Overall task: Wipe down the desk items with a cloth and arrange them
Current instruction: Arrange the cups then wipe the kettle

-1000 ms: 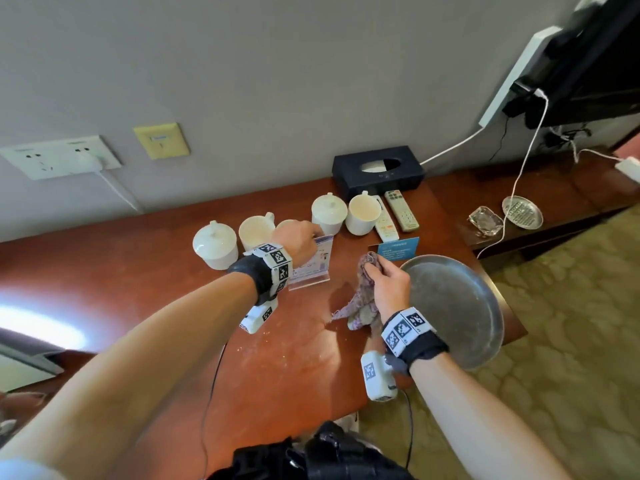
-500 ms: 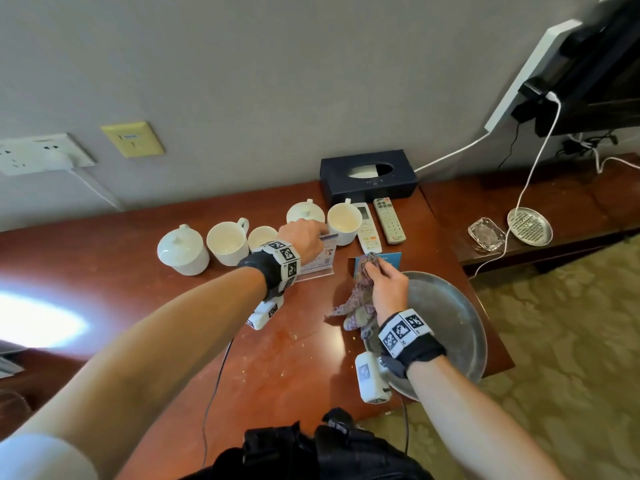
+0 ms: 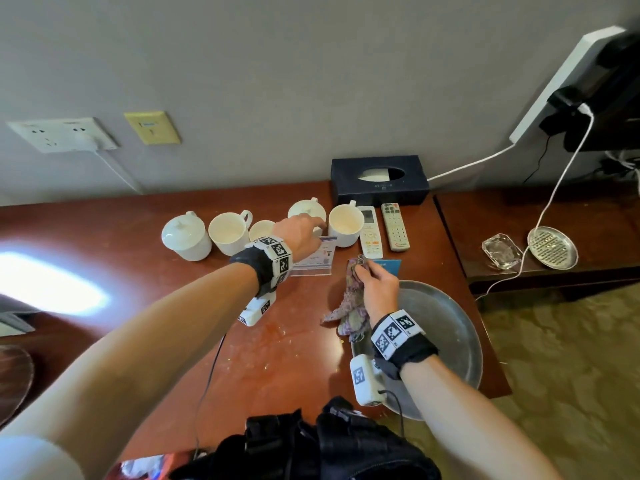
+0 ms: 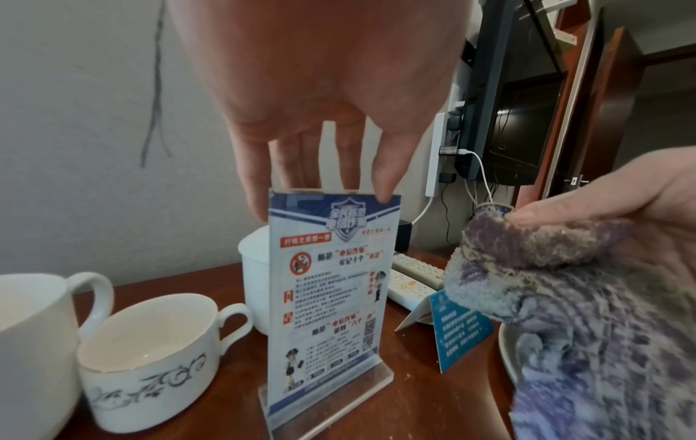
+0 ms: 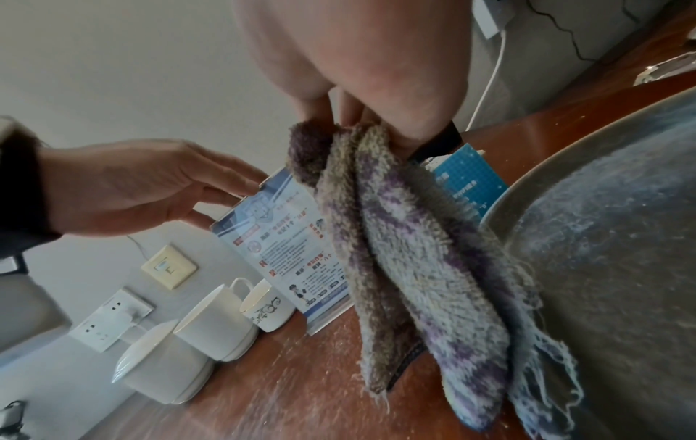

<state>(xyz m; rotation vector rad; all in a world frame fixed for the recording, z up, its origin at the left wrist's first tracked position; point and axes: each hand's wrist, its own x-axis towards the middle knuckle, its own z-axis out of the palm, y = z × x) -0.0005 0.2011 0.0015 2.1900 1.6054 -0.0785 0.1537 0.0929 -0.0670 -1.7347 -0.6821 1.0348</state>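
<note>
A clear acrylic sign stand (image 3: 317,259) with a printed blue-and-white sheet stands upright on the reddish wooden desk (image 3: 277,358). My left hand (image 3: 301,233) pinches its top edge, fingers behind and thumb in front (image 4: 320,196). My right hand (image 3: 377,289) grips a frayed purple-grey cloth (image 3: 349,303) by one end. The cloth hangs down just right of the stand (image 4: 331,297) and in front of a small blue tent card (image 3: 389,266). In the right wrist view the cloth (image 5: 414,253) covers the stand's right edge (image 5: 286,238).
White cups, two of them lidded (image 3: 185,237), line up behind the stand. Two remotes (image 3: 370,232) and a black tissue box (image 3: 379,180) lie behind. A dusty round metal tray (image 3: 446,327) overhangs the desk's right edge. A glass ashtray (image 3: 502,251) and a white cable sit on the lower shelf.
The head view has shifted. Both hands keep their holds; the right hand with the cloth has edged slightly up beside the stand.
</note>
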